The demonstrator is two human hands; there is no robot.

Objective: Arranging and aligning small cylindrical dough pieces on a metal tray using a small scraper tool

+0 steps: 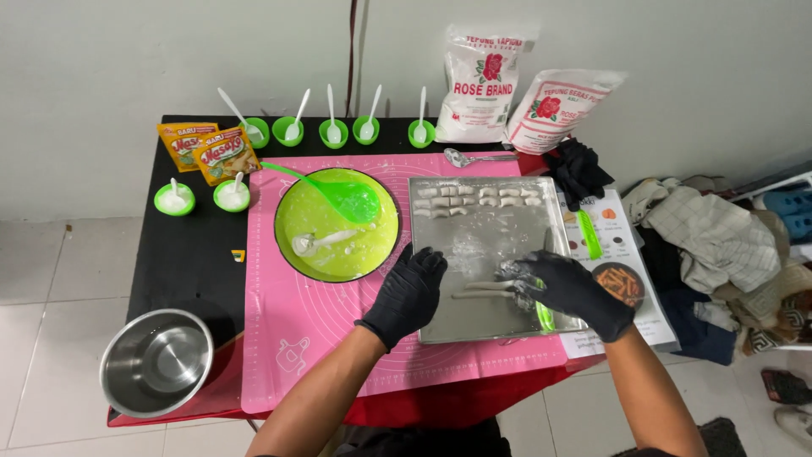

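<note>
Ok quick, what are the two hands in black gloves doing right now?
Left hand: holds nothing, fingers curled, resting on the edge of the metal tray.
Right hand: on the tray, fingers on the dough strips; whether it grips them cannot be told.

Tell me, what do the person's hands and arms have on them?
Both hands wear snug black gloves, slightly shiny, that end at the wrists: the left hand and the right hand. Above the gloves the forearms are bare, with no sleeves, watch or bracelets showing.

The tray [482, 317] is dull brushed metal, dusted with white flour. Both hands wear matt black rubbery gloves. The near-left bowl [157, 362] is shiny steel; the mat [296, 338] is smooth pink silicone.
</note>
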